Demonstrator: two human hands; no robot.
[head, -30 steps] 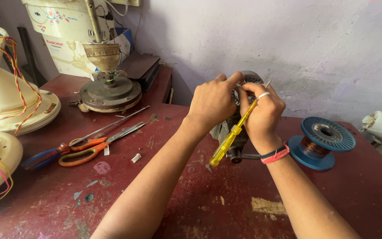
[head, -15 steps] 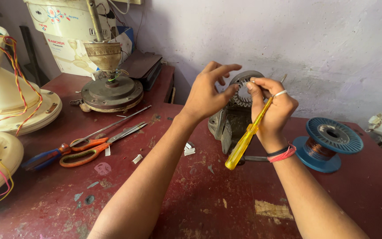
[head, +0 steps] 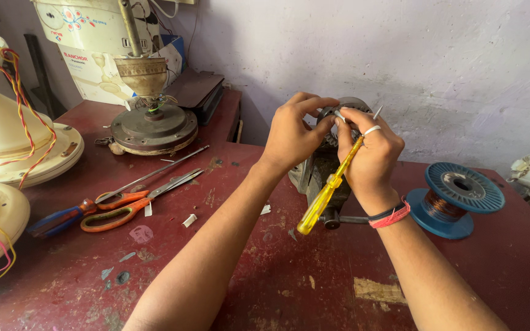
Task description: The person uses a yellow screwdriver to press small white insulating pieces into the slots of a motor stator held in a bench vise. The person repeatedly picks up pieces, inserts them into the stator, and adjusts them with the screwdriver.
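Both forearms rise from the lower edge of the frame and meet at a round grey metal motor stator (head: 329,156), which stands on edge near the back of the worn red-painted worktable (head: 265,276), close to the pale wall. The left hand (head: 292,135) is raised with the wrist bent, fingers curled narrow and thumb pressed toward the fingertips at the top rim of the stator, where they meet a small white strip (head: 339,114). The right hand (head: 372,153) is closed around a yellow-handled screwdriver (head: 326,196), whose handle slants down and left while the shaft end is hidden in the fist; its thumb and forefinger pinch at the same strip. A red and black band circles the right wrist. A blue plastic spool of copper wire (head: 458,199) sits just right of the right wrist. Orange-handled scissors (head: 139,199) lie well apart to the left, beside a dismantled brown ceiling-fan motor (head: 153,125).
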